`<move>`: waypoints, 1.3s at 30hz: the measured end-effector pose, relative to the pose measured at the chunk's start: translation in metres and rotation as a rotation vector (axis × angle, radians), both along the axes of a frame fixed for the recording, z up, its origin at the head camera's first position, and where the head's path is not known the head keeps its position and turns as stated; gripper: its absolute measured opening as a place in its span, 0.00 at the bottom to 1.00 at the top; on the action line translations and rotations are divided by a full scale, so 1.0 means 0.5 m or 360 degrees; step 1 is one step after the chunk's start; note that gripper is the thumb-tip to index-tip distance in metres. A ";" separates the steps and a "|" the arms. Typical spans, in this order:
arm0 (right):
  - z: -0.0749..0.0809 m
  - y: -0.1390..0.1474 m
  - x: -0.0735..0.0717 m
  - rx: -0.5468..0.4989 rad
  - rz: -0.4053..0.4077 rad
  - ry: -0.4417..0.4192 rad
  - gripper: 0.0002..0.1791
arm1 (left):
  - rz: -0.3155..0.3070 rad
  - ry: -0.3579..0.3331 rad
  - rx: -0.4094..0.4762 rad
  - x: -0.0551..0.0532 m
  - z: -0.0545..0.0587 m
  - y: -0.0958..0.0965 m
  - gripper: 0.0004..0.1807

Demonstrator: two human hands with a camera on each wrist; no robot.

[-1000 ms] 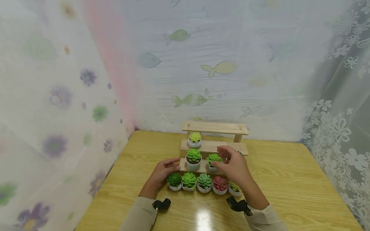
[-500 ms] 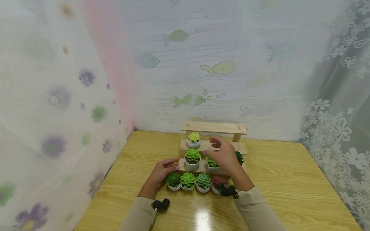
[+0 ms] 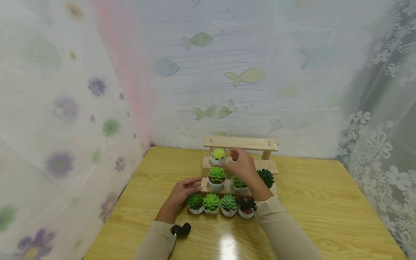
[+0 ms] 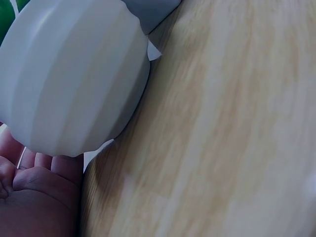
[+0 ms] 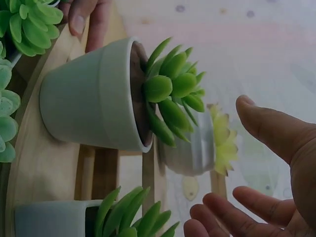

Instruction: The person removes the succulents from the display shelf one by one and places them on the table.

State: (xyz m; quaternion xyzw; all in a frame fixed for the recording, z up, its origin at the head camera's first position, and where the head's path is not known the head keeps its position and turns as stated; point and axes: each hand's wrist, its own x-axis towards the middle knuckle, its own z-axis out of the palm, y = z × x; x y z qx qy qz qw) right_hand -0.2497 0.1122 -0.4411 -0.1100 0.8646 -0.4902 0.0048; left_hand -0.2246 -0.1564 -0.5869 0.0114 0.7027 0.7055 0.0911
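In the head view my left hand (image 3: 183, 193) holds the left end of the lowest step of a tiered wooden plant stand (image 3: 240, 143). The right wrist view shows that thumb (image 5: 78, 22) against the step's edge. My right hand (image 3: 242, 167) hovers over the stand, right of a yellow succulent (image 3: 218, 154) in a white pot on the middle tier. Its thumb and fingers are spread, with nothing between them. On the lowest step stand a bright green succulent (image 3: 217, 174) in a round pot, another green succulent (image 3: 238, 182) and a dark green one (image 3: 266, 177), partly behind my right arm.
A row of potted succulents stands on the table before the stand: dark green (image 3: 195, 202), bright green (image 3: 211, 203), pale green (image 3: 229, 203) and red (image 3: 246, 213), the last partly covered by the right wrist camera. A fish-patterned curtain (image 3: 208, 90) hangs behind the wooden table (image 3: 325, 209).
My right hand has moved left and back from the lowest step toward the yellow succulent, uncovering the dark green plant. My left hand has stayed on the step's end.
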 end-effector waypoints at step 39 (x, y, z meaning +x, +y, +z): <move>-0.021 -0.068 -0.057 0.0206 -0.0112 0.0017 0.34 | -0.0004 -0.0031 0.0021 -0.005 -0.004 -0.002 0.26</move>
